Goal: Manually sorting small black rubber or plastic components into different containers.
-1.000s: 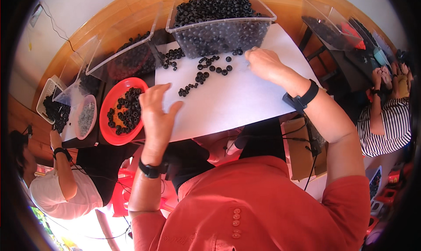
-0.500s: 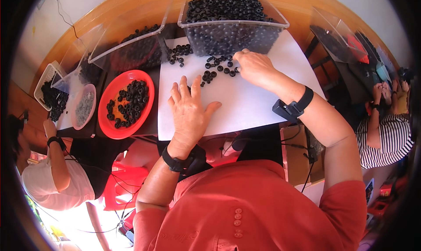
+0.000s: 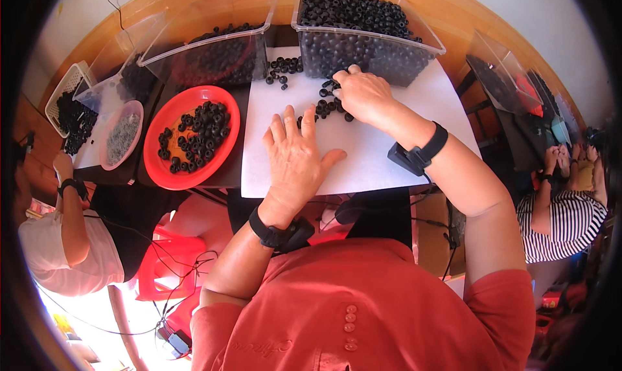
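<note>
My left hand (image 3: 293, 152) rests on a white sheet (image 3: 414, 134) with its fingers spread and nothing in them. Its fingertips lie beside a loose group of round black beads (image 3: 324, 107). Over the right side of that group, my right hand (image 3: 364, 94) is bent palm down with its fingers curled in. Those fingertips are partly hidden, and whether a bead is between them does not show. A second small cluster of black beads (image 3: 285, 65) sits farther back on the sheet.
Behind the sheet stands a clear bin (image 3: 363, 50) full of black beads, with another clear bin (image 3: 217, 63) to its left. A red plate (image 3: 154, 147) of beads, a pink tray (image 3: 108, 167) and a white basket (image 3: 50, 114) are at left. People work on both sides.
My right hand has moved left over the bead group, and its fingers cover more of the beads. My left hand stays about where it was on the sheet. The whole view has shifted slightly.
</note>
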Tool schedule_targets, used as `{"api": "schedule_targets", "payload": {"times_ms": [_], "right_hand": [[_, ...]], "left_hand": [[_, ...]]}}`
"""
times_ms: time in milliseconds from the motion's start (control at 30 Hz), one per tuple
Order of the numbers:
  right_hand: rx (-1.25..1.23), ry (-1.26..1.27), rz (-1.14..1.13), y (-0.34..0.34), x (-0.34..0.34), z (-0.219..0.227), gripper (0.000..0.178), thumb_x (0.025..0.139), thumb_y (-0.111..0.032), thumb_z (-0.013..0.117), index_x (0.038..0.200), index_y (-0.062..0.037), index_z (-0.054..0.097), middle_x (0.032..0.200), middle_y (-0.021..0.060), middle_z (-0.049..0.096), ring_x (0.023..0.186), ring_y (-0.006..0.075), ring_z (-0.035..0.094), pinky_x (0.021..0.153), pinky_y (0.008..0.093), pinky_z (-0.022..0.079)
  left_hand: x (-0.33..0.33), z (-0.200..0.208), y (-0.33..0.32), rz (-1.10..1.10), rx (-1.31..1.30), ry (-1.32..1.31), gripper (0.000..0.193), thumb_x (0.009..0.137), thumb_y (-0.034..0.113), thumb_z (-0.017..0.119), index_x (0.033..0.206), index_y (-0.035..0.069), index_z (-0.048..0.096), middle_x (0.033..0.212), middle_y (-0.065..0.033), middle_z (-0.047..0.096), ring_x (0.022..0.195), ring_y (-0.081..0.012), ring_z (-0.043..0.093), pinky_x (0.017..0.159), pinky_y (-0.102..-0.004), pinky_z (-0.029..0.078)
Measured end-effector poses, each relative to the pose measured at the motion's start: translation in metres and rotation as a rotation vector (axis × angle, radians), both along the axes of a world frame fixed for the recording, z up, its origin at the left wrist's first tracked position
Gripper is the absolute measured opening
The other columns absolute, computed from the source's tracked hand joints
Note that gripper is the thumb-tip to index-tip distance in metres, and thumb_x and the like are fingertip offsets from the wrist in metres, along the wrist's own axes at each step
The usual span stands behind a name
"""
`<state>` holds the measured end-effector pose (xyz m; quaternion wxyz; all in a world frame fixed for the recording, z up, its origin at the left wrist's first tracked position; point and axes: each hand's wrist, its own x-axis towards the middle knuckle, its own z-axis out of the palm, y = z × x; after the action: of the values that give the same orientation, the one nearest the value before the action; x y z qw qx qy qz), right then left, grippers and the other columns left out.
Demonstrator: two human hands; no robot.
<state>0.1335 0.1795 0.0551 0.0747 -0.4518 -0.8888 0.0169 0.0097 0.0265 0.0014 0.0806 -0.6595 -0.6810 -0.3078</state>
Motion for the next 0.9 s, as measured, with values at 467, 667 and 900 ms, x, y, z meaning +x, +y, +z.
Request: {"api": "schedule_targets", "payload": {"times_ms": [467, 667, 900], "right_hand": [[-0.199, 0.315, 0.299, -0.042, 0.021, -0.009, 0.034, 0.095, -0.019, 0.061, 0.126, -0.0067, 0.064, 0.122, 0.0159, 0.061, 0.113, 0.0339, 0.061, 0.094, 0.0425, 0.05], [-0.193, 0.612, 0.163, -0.018, 0.078, 0.0, 0.024, 0.094, -0.011, 0.062, 0.115, -0.001, 0.069, 0.109, 0.0124, 0.07, 0.101, 0.0216, 0.066, 0.091, 0.0342, 0.051], [-0.146, 0.387, 0.033, -0.027, 0.087, 0.003, 0.018, 0.089, -0.011, 0.061, 0.101, -0.0082, 0.075, 0.096, 0.0176, 0.073, 0.095, 0.0365, 0.068, 0.082, 0.0442, 0.053]], "left_hand": [[0.0, -0.004, 0.003, -0.014, -0.046, -0.016, 0.092, 0.077, 0.047, 0.08, 0.147, 0.002, 0.042, 0.142, -0.029, 0.045, 0.131, -0.0478, 0.039, 0.109, -0.0569, 0.028], [0.002, -0.001, 0.0, 0.006, 0.0, 0.024, 0.088, 0.077, 0.046, 0.08, 0.145, 0.004, 0.045, 0.141, -0.0248, 0.048, 0.129, -0.044, 0.043, 0.106, -0.0544, 0.033], [0.002, 0.0, -0.001, 0.004, 0.018, 0.015, 0.08, 0.079, 0.039, 0.08, 0.145, 0.007, 0.047, 0.143, -0.0253, 0.048, 0.129, -0.0426, 0.044, 0.107, -0.0531, 0.034]]}}
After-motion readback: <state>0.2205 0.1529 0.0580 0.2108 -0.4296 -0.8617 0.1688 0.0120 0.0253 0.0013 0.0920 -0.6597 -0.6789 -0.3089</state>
